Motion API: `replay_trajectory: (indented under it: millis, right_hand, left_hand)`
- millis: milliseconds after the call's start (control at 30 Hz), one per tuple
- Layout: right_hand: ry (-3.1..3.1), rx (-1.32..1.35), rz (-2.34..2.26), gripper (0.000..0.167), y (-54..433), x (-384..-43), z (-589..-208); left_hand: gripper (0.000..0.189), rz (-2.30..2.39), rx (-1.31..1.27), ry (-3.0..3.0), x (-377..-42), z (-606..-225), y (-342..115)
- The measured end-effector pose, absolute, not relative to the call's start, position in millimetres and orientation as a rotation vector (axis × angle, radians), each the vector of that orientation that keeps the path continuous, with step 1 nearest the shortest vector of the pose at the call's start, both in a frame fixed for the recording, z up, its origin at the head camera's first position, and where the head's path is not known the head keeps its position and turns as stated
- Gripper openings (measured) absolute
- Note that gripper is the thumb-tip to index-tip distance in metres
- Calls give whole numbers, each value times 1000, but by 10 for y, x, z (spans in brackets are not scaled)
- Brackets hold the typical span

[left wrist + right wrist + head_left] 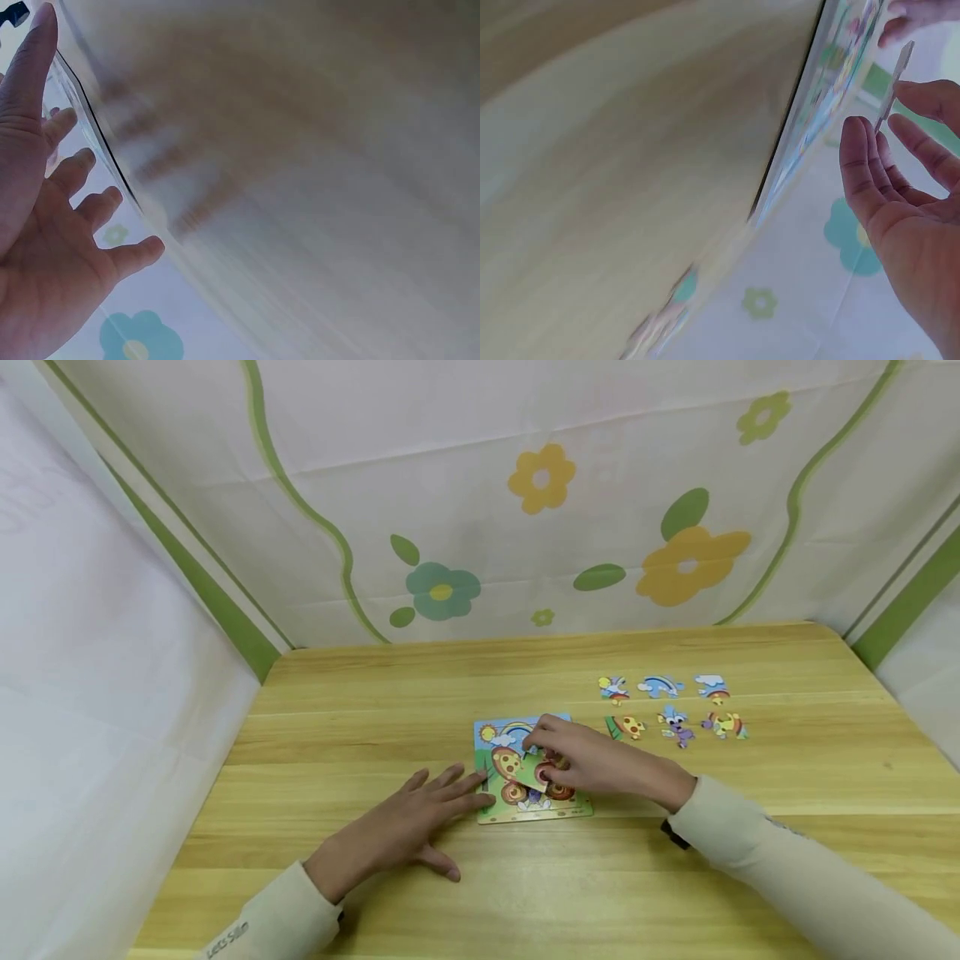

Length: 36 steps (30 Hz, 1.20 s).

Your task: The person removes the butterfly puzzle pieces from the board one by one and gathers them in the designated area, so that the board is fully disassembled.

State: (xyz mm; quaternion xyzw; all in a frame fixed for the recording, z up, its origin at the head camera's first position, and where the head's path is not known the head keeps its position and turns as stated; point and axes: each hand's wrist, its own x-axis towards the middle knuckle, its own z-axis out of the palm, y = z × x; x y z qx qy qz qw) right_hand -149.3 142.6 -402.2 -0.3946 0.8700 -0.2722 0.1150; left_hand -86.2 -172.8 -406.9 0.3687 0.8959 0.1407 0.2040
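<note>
A square cartoon puzzle board with a sun, a rainbow and swirled wheels lies on the wooden table. Over its middle, my right hand pinches a puzzle piece that looks mostly green. The right wrist view shows this piece edge-on and thin, between thumb and finger, raised off the board. My left hand is spread, its fingertips at the board's left edge and the thumb out over the table. In the left wrist view the fingers are apart with nothing between them.
Right of the board, several loose puzzle pieces lie in two rows, among them a rainbow piece and a purple piece. Behind the wooden table hangs a white cloth printed with flowers; more cloth flanks both sides.
</note>
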Motion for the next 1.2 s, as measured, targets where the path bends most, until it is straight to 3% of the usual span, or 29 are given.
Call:
replay_trajectory:
  millis: [633, 900, 1200]
  right_hand:
    - [2599, -1037, -812, 25, 2302, -1505, -4098]
    - [2535, -1009, -817, 22, 2444, -1508, -4136]
    - [2602, -1038, -763, 33, 2509, -1495, -4207]
  left_hand:
    - [88, 326, 1089, 2458, -952, -4043, -1756]
    - [89, 345, 1101, 2451, -961, -4069, -1771]
    - [89, 347, 1094, 2433, -951, -4067, -1761]
